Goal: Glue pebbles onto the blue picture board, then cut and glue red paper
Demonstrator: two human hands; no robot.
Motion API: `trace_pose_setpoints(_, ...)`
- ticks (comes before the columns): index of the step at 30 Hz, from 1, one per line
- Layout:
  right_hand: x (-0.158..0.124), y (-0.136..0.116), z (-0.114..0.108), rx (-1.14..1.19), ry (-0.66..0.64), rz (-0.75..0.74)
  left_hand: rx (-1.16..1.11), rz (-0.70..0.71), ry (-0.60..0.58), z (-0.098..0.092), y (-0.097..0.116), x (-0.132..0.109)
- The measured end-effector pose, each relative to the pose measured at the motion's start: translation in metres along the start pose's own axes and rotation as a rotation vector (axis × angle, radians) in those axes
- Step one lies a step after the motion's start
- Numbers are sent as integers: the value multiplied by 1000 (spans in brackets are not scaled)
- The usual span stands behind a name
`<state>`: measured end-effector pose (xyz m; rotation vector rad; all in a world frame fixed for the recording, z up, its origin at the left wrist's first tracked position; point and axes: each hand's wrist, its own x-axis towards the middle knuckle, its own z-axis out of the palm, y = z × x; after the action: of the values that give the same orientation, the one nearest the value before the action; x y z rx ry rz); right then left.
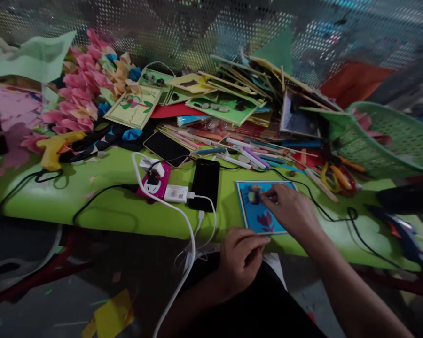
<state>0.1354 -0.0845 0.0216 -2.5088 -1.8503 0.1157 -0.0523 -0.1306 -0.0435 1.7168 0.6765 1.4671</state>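
A blue picture card point(248, 220) with a pale wooden-looking border lies near the table's front edge. On it are a dark red tulip shape point(265, 220) and a small greenish pebble-like piece point(254, 197) with dark lines around it. My right hand point(291, 206) reaches over the card from the right, thumb and fingertips pinched beside that piece. Whatever they pinch is too small to make out. Just below the card's lower edge, my left hand point(243, 258) is curled with its fingers bent in. The inside of that hand is hidden.
Left of the card are a black phone point(205, 184) and a pink power strip point(154, 185) with a white cable. Glue guns, one yellow point(58, 148), one dark point(403, 234), lie at both sides. Pens, scissors point(338, 178), stacked cards and a green basket point(391, 141) stand behind.
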Motion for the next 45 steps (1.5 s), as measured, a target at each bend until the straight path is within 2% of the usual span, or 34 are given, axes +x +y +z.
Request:
trace_pose_setpoints(10,0,-13,-7,-118,2,30,-92,-25,-14,-3,-3,-1)
trace_pose_setpoints(14,-2,-8,-3,-47,22,2,-96,-41,-16,-4,-2,-1)
trace_pose_setpoints(21,-13,1,-2,102,140,-17,-64,-28,-12,-6,0,1)
trace_pose_setpoints(25,-14,-1,-2,138,121,-25,-58,-30,-6,-6,1,3)
trace_pose_setpoints(33,-13,-2,14,168,156,-21,-63,-38,-25,-6,2,3)
trace_pose_setpoints(39,-12,-8,14,44,140,14,-61,-65,-19,-5,2,2)
trace_pose_setpoints(45,-8,-10,12,15,82,69,-67,-78,-40,-6,2,0)
